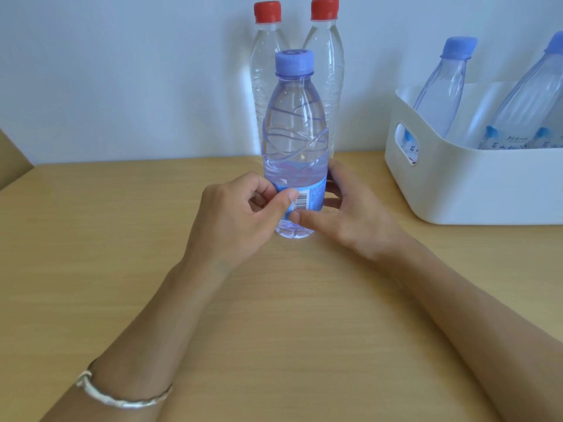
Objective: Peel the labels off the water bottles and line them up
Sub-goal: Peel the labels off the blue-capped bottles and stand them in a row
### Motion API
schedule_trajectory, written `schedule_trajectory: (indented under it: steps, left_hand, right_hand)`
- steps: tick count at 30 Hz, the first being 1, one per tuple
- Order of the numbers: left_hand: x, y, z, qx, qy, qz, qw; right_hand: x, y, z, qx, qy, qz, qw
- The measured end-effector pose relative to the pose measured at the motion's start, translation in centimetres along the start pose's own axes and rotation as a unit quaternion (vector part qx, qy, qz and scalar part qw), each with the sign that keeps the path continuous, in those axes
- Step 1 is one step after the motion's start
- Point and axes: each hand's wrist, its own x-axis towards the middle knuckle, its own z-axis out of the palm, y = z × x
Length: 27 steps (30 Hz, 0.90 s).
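At the table, a bin on the right is holding leaning binned bottles, and 2 bare red-capped bottles are standing side by side at the wall. Just in front of those, our right hand is curling round the upright bottle, thumb touching its front low down. Our left hand is pinching the label between thumb and forefinger, a bracelet circling that wrist.
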Motion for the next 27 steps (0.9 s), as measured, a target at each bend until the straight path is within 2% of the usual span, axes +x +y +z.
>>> schedule_trajectory:
  steps: [8,27]
  left_hand:
    - [-0.23,0.41,0.54,0.015,0.029,0.002,0.999]
    - [-0.28,0.65,0.70,0.043,0.029,0.044,0.998]
  right_hand:
    - [-0.01,-0.36,0.62,-0.038,0.040,-0.005,0.998]
    - [-0.13,-0.73,0.38,-0.025,0.021,-0.008,0.999]
